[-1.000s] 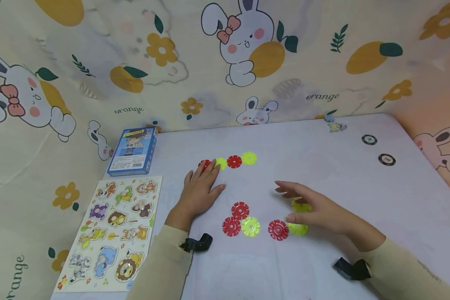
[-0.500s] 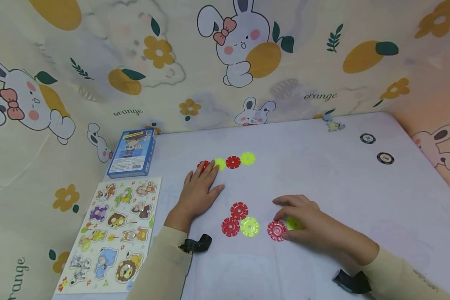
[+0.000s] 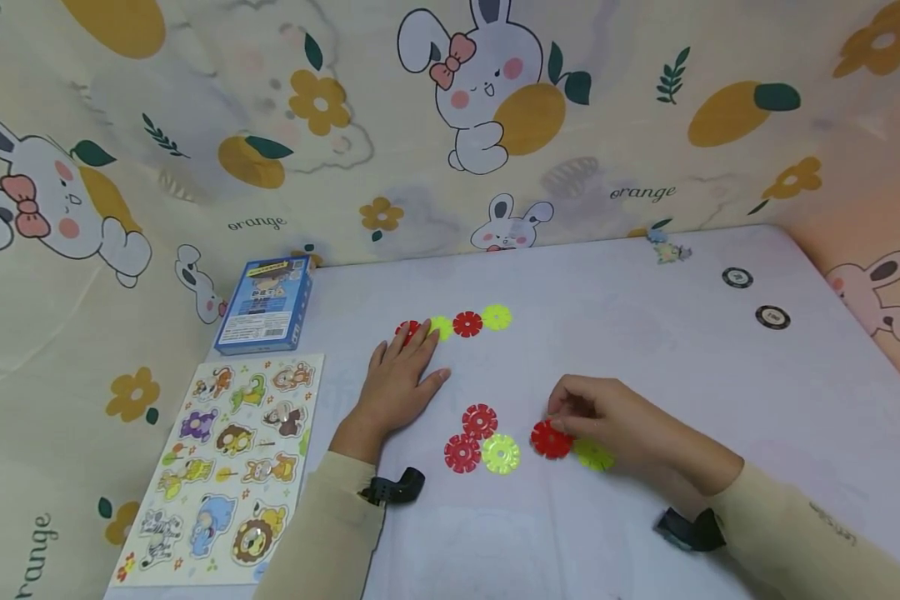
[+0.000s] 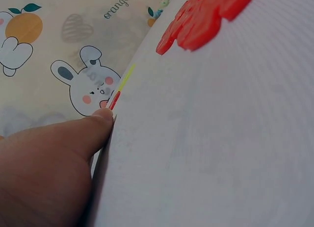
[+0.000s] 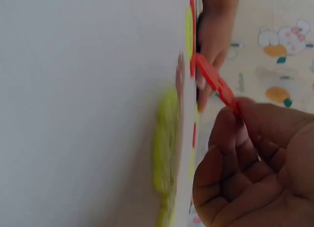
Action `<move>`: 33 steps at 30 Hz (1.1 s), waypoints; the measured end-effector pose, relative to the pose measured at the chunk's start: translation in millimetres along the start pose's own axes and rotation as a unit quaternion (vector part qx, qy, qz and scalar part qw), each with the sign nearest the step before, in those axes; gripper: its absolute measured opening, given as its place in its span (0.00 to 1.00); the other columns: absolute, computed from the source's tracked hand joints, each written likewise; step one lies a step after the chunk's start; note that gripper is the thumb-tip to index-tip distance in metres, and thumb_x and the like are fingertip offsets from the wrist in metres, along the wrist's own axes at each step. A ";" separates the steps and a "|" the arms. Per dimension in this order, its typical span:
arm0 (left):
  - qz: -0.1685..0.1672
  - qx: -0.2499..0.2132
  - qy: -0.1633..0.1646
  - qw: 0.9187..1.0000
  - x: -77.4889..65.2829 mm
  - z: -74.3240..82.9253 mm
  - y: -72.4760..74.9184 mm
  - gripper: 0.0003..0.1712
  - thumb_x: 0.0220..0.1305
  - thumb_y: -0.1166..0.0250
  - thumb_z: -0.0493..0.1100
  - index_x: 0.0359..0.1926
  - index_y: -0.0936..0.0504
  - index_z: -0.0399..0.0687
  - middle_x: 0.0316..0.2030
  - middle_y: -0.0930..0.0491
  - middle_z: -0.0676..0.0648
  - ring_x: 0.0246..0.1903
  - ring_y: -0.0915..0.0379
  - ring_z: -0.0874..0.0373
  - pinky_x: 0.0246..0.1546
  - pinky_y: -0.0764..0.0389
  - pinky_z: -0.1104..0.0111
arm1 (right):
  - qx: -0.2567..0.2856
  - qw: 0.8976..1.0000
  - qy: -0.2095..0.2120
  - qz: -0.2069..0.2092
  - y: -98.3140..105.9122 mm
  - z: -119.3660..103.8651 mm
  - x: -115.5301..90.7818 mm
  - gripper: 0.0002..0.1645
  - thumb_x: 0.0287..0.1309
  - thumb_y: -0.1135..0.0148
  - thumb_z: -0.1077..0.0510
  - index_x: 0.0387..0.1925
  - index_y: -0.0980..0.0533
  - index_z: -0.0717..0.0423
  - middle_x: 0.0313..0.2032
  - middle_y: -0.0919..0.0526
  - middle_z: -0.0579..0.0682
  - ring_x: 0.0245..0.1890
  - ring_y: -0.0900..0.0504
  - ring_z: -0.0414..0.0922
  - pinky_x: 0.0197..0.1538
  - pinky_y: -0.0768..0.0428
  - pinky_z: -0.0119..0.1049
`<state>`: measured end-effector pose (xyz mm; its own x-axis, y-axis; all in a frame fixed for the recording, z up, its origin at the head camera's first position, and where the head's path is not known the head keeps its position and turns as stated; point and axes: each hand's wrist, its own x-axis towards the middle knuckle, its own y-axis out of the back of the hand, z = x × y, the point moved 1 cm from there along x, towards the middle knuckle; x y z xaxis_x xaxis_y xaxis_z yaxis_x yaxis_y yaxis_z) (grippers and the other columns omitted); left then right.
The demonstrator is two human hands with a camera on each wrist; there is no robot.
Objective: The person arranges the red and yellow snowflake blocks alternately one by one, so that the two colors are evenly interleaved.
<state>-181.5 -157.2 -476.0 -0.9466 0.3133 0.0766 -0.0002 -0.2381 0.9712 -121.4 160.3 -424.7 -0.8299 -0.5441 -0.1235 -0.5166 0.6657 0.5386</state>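
Note:
My right hand (image 3: pixel 630 421) pinches a red notched building disc (image 3: pixel 549 440) by its edge. In the right wrist view the red disc (image 5: pixel 217 84) is tilted and raised off the table between thumb and finger. A yellow-green disc (image 3: pixel 594 455) lies below that hand, partly covered by it. My left hand (image 3: pixel 401 385) rests flat on the table, fingertips on the left end of a row of alternating discs, over a red disc (image 3: pixel 407 327) and a yellow-green one (image 3: pixel 442 327). Nearer lie two red discs, one above the other (image 3: pixel 480 422), beside a yellow-green disc (image 3: pixel 501 454).
A blue box (image 3: pixel 264 305) stands at the back left, with an animal sticker sheet (image 3: pixel 225 471) in front of it. Two black-and-white round chips (image 3: pixel 737 277) lie at the back right, near a small colourful figure (image 3: pixel 671 252). A patterned cloth hangs behind the table.
My right hand came down to the red disc at the right, then pinched it and lifted it off the table. The left hand stays in place.

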 end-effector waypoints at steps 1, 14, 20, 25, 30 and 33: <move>0.000 -0.002 0.000 1.000 -0.2 0.2 0.1 0.41 0.65 0.52 0.68 0.74 0.45 0.58 0.73 0.52 0.55 0.72 0.66 0.51 0.66 0.60 0.46 | 0.005 1.000 -0.011 0.010 3.9 1.7 5.2 0.07 0.59 0.34 0.54 0.39 0.24 0.43 0.34 0.21 0.45 0.35 0.22 0.46 0.35 0.19 0.37; -0.002 0.001 -0.003 1.000 -0.8 -1.2 -1.6 0.41 0.66 0.55 0.69 0.74 0.46 0.59 0.74 0.54 0.55 0.72 0.66 0.52 0.66 0.60 0.47 | 0.044 0.982 -0.152 0.101 43.5 28.3 66.2 0.16 0.66 0.42 0.57 0.54 0.24 0.49 0.49 0.24 0.52 0.47 0.27 0.52 0.45 0.21 0.40; 0.001 0.002 -0.003 1.000 -0.1 -1.9 -2.0 0.41 0.66 0.55 0.69 0.74 0.47 0.60 0.74 0.54 0.56 0.72 0.67 0.52 0.66 0.61 0.47 | -0.011 0.988 -0.125 0.094 45.7 26.1 80.2 0.35 0.61 0.36 0.52 0.68 0.35 0.49 0.62 0.34 0.54 0.58 0.33 0.55 0.51 0.23 0.47; -0.002 0.002 -0.003 1.000 0.6 -1.3 -1.5 0.41 0.66 0.55 0.69 0.75 0.47 0.60 0.74 0.54 0.56 0.72 0.67 0.52 0.66 0.61 0.47 | -0.195 0.976 -0.087 0.051 39.7 15.7 79.2 0.41 0.59 0.35 0.48 0.69 0.38 0.57 0.70 0.43 0.57 0.67 0.46 0.60 0.59 0.35 0.60; -0.001 -0.001 -0.004 1.000 1.1 -1.7 -0.6 0.41 0.66 0.54 0.69 0.74 0.46 0.59 0.74 0.54 0.56 0.72 0.67 0.52 0.66 0.60 0.47 | -0.302 0.949 -0.092 -0.015 32.9 9.7 74.0 0.50 0.55 0.34 0.40 0.72 0.43 0.56 0.72 0.46 0.55 0.70 0.51 0.60 0.58 0.40 0.65; 0.000 -0.001 -0.003 1.000 0.8 -2.1 -0.2 0.41 0.66 0.53 0.69 0.74 0.46 0.59 0.74 0.54 0.55 0.72 0.66 0.52 0.66 0.60 0.47 | -0.315 0.943 -0.101 -0.032 32.0 10.2 77.1 0.54 0.54 0.35 0.36 0.73 0.47 0.54 0.73 0.50 0.54 0.71 0.55 0.59 0.57 0.42 0.63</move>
<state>-182.9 -158.9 -476.6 -0.9446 0.3189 0.0771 -0.0017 -0.2395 0.9709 -204.0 144.8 -425.5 -0.8570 -0.4225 -0.2951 -0.3926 0.1642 0.9049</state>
